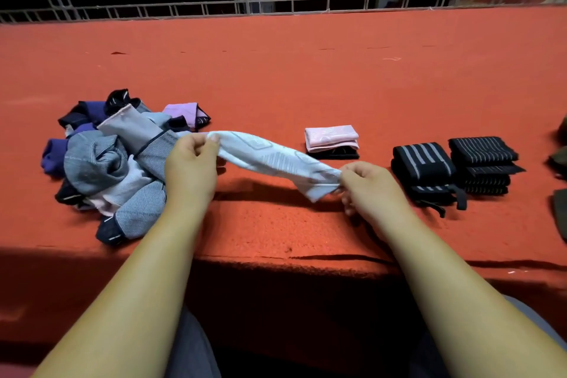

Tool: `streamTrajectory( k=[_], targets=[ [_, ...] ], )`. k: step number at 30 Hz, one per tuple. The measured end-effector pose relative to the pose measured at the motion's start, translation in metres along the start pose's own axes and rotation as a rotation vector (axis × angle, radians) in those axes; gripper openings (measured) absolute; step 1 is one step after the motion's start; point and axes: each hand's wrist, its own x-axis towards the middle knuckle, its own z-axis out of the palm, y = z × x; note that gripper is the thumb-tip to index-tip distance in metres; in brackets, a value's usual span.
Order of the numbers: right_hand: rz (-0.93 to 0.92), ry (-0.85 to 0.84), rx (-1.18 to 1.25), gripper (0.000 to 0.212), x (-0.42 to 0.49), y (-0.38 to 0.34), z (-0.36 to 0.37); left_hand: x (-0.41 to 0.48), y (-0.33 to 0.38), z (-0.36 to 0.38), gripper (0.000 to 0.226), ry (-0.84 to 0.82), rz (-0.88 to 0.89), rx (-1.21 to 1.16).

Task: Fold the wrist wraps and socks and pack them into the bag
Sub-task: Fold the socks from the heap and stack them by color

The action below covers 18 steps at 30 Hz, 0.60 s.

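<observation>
The grip is two-handed and clamped on one pale blue patterned sock: the left hand pinches one end between thumb and curled fingers, and the right hand pinches the other end, so the sock hangs stretched between them just above the red desk. It looks light, soft and stretchy, with no stiffness. It will likely sag or twist wherever it is unsupported, so holding it at the two ends, as now, seems the sound way to flatten it for a fold. Just beyond the sock, nearer the right hand, lies one folded pink sock bundle on top of something black. Right of the right hand sit two stacks of black striped wrist wraps, side by side; the number of wraps in each is unclear. Left of the left hand and touching it is one tangled heap of unfolded socks, grey, purple, pink and black, too jumbled to count. No bag can be made out for certain.
</observation>
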Motion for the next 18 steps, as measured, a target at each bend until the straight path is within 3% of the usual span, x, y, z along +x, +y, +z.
streamTrajectory(
  k=[3, 6, 7, 9, 13, 18],
  targets=[
    [0.128, -0.084, 0.305, 0.027, -0.006, -0.005, 0.005, -0.012, 0.003, 0.018, 0.020, -0.163, -0.047, -0.062],
    [0.169, -0.158, 0.437, 0.035, -0.009, -0.010, 0.004, -0.027, 0.006, 0.025, 0.040, -0.287, 0.367, 0.304],
    [0.178, -0.192, 0.467, 0.032, -0.010, -0.010, 0.003, -0.031, 0.006, 0.027, 0.043, -0.359, 0.507, 0.369],
    [0.178, -0.250, 0.490, 0.028, -0.013, -0.011, 0.001, -0.041, 0.006, 0.033, 0.043, -0.543, 0.625, 0.366],
    [0.059, -0.307, 0.260, 0.027, -0.019, -0.014, -0.004, -0.057, 0.004, 0.051, 0.047, -0.709, 0.562, 0.346],
    [-0.054, -0.059, -0.179, 0.010, -0.015, -0.006, -0.006, -0.059, 0.008, 0.058, 0.026, -0.679, 0.401, 0.350]
  ],
)
